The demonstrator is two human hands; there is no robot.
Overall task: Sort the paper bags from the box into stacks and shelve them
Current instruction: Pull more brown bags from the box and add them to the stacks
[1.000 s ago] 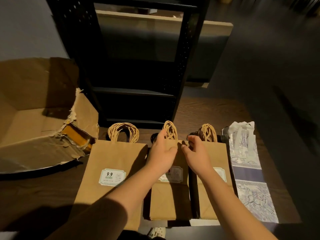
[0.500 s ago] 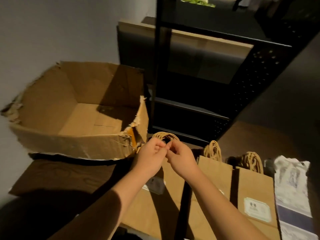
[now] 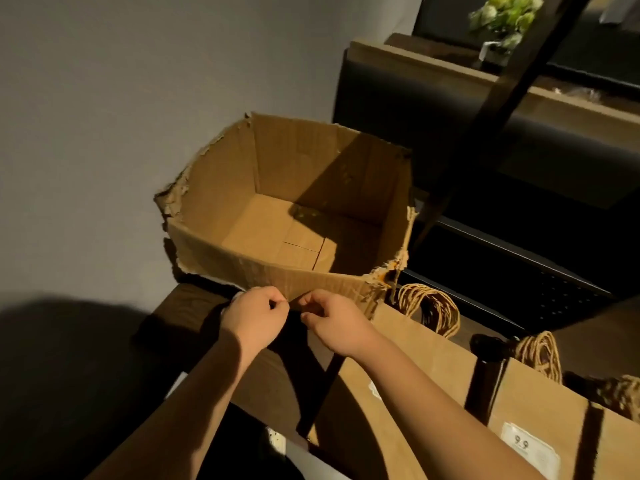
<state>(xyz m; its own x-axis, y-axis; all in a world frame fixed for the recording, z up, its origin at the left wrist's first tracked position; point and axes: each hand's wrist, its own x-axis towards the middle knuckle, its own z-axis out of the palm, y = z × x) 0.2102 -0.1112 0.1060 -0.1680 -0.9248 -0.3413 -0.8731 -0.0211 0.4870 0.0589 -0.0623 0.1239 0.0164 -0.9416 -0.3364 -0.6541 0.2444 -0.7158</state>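
Head view, only cam. Landmark: cardboard box [image 3: 287, 216], torn rim, on the wooden table [image 3: 194, 306] against the wall. Interior shows bare floor, no bags visible inside.

Left hand [image 3: 254, 315] just in front of box's near wall, fingers curled in, thumb against forefinger. Looks like a pinch at or on the wall's lower edge; whether it holds cardboard or nothing, cannot tell. Right hand [image 3: 332, 323] beside it, right of it, also in front of near wall, fingers curled narrow; contents of grip not visible, cannot tell.

Paper bags: all right of box, lying flat on table. Nearest kraft bag stack [image 3: 398, 393] abuts box's near-right corner, twisted-cord handles [image 3: 427, 306] pointing away from the person. Second stack [image 3: 540, 407] further right, white price label [image 3: 530, 452] showing. Third set of handles at frame's right edge, partly cut off.

Black shelf unit [image 3: 519, 237] behind and right of box.

Handling assessment: bags light, thin, crease easily; stacks likely slide apart if lifted by cords. Recommend gripping a stack by both long edges, thumbs on top, fingers under. Box judged empty, so sorting appears done; shelving outstanding.
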